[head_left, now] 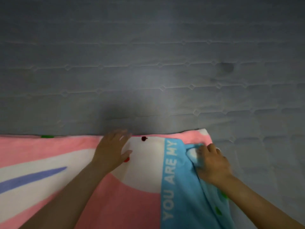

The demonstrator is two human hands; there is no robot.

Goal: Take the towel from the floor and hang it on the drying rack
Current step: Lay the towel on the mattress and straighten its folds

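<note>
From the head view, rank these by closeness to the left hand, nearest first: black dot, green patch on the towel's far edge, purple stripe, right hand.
1. Black dot, just right of the left hand.
2. Purple stripe, lower left.
3. Green patch, far left edge.
4. Right hand, right, on the blue band.
Items 2 and 3 are too close to call.

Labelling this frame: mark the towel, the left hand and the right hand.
towel (140,195): head view, on its pink field below the white patch.
left hand (110,151): head view, back of the hand.
right hand (212,164): head view, back of the hand.
</note>
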